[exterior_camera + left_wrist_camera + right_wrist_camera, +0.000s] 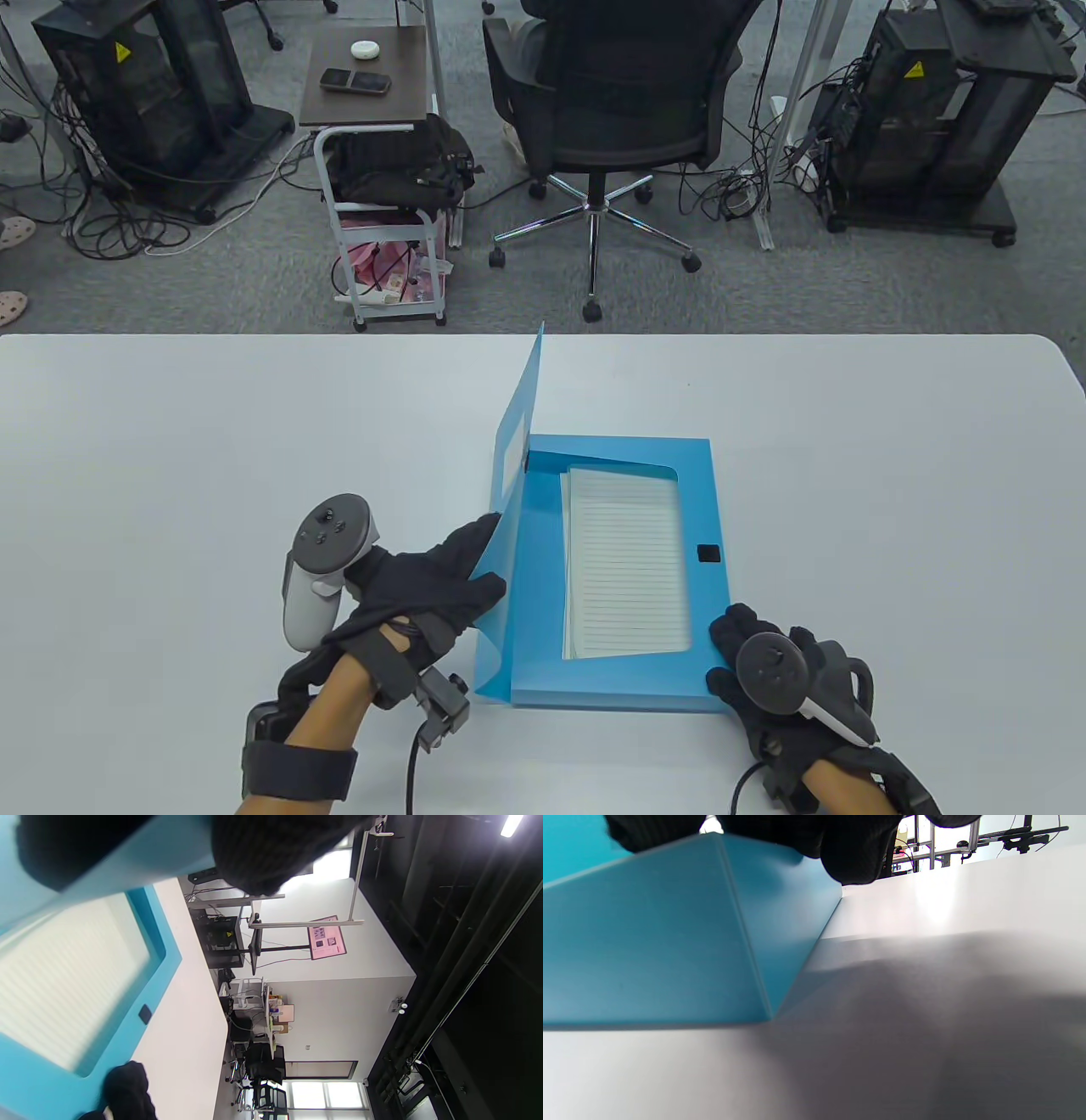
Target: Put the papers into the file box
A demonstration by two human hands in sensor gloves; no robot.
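A blue file box (702,509) lies flat on the white table (848,441), with lined papers (626,564) inside it. Its blue lid (513,441) stands raised on the left side. My left hand (458,569) grips the lid's near edge between thumb and fingers. My right hand (738,645) rests on the box's near right corner. In the left wrist view the lid (140,853) crosses under my fingers (275,853), with the papers (68,976) below. In the right wrist view my fingers (857,853) press the top of the box corner (734,933).
The box sits near the table's middle front. A black office chair (619,102), a small cart (386,195) and equipment racks stand on the floor beyond the far edge.
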